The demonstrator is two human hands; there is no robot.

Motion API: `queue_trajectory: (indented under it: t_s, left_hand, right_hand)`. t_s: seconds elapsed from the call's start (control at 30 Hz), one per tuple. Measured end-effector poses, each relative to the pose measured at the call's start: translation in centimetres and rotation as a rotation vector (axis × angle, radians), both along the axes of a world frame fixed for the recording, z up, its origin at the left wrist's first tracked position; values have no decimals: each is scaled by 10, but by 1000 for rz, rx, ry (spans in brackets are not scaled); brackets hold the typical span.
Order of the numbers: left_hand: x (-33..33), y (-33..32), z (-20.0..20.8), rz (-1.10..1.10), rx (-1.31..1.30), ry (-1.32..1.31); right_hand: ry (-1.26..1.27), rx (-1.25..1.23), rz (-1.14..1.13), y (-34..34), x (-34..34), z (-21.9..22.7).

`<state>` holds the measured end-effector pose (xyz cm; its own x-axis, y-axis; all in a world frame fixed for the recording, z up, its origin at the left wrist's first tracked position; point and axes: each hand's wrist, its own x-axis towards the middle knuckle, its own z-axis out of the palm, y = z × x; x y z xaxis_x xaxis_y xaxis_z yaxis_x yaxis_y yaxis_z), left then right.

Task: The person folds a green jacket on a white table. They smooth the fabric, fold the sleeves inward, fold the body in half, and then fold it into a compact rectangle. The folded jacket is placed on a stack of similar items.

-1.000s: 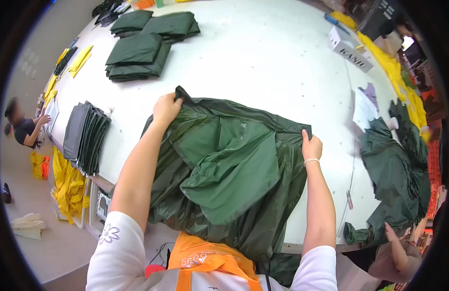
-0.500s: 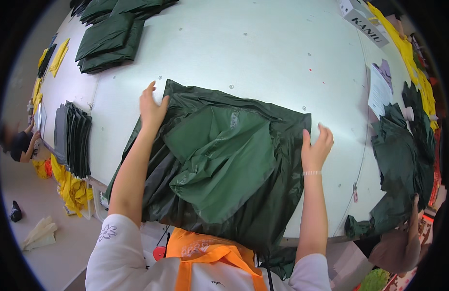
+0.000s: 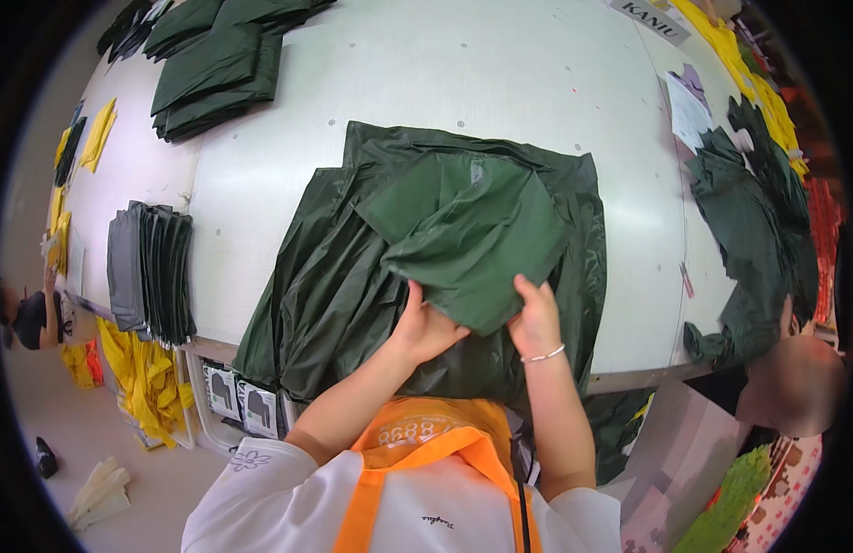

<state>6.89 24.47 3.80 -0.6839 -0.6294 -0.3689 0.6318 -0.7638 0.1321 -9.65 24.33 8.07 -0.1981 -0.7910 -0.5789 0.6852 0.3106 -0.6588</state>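
A dark green raincoat [image 3: 316, 276] of thin shiny material lies spread on the table in front of me. Its hood [image 3: 473, 230] lies flat on top, lighter green and pointing toward me. My left hand [image 3: 426, 330] is at the hood's near left edge, thumb up beside the edge and fingers partly hidden below it. At the near right edge, my right hand [image 3: 535, 323] pinches the hood, thumb on top and fingers curled under.
Folded dark green garments [image 3: 210, 83] are stacked at the far left, and a row of folded dark pieces [image 3: 150, 272] stands nearer. Rightward lie small snips [image 3: 686, 279], papers [image 3: 686, 111] and another green garment [image 3: 749, 221], touched by a co-worker's hand [image 3: 790, 318].
Both hands have come from the raincoat's far corners inward and toward me, onto the hood's near edges. The coat's far edge is spread farther from me.
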Motion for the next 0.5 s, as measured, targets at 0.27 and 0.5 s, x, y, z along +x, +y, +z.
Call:
queue_trajectory:
  t_s: [0.27,0.5]
  left_hand:
    - [14,10,-31,311,371,463]
    - [1,6,37,331,89,-648]
  right_hand:
    - [-169,-39,-100,-20,-42,11]
    - [1279,153,134,-31,-91,-6]
